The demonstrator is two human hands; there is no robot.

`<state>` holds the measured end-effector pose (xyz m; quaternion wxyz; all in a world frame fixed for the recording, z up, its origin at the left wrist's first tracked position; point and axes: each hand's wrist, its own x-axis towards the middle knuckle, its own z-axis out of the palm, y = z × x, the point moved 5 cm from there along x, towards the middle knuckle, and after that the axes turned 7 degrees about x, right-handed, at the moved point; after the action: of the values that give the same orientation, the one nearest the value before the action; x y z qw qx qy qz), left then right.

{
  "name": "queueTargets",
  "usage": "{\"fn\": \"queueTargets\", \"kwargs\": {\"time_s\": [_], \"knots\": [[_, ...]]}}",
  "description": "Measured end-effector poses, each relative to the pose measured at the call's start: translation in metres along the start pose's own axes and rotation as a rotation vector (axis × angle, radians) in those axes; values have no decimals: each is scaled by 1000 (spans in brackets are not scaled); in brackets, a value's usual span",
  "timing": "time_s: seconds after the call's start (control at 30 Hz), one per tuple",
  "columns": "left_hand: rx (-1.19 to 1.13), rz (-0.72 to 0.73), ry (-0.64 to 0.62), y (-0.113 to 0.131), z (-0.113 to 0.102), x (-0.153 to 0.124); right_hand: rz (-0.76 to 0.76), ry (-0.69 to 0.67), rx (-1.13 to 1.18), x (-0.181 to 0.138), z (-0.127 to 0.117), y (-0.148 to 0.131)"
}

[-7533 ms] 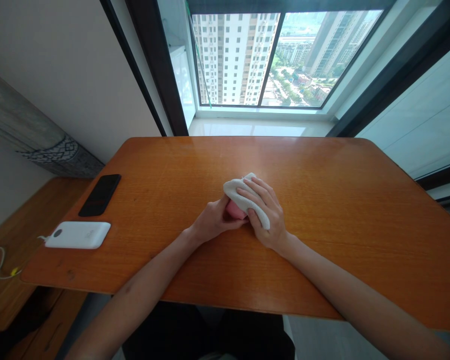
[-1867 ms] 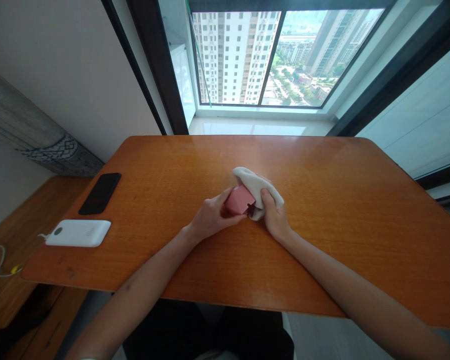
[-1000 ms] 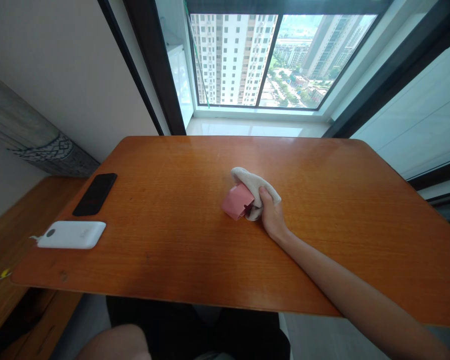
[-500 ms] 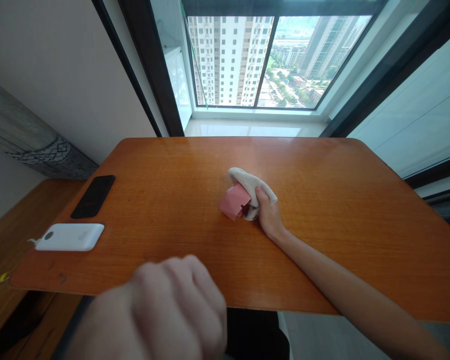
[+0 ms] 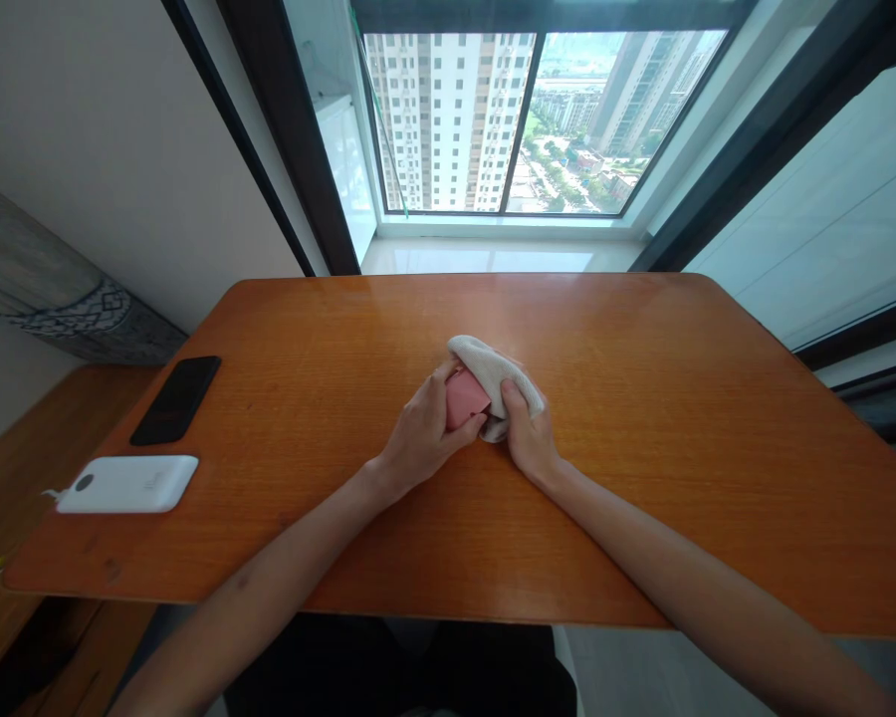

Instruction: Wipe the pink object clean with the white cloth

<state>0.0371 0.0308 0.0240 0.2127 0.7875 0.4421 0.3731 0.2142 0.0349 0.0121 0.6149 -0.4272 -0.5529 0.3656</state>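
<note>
Over the middle of the table I hold a small pink box-like object and a light grey cloth. My left hand is closed on the pink object from its left side, thumb along the near edge and fingers behind it. The cloth is gripped in my right hand, its thumb pressed on top and the other fingers hidden. It drapes against the right side of the pink object, and part of it hangs below. What lies under the cloth cannot be seen.
A black phone lies on the left of the wooden table. Nearer me is a white power bank with a cable at its left end. Behind the table is a window, and a curtain hangs at left.
My left hand has come from close in front of the camera out to the pink object and closed on it. My right hand still grips the cloth. The view has shifted slightly.
</note>
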Motion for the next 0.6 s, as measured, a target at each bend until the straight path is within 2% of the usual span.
{"fn": "queueTargets", "kwargs": {"time_s": [0.1,0.43,0.6], "knots": [[2,5,-16,-3,-1,-4,-81,-67,8,0,4,-8],[-60,17,-59,-11,-1,-10,-43,-77,-9,-2,5,-5],[-50,40,-91,-18,4,-13,-104,-94,-3,-1,6,-11]]}}
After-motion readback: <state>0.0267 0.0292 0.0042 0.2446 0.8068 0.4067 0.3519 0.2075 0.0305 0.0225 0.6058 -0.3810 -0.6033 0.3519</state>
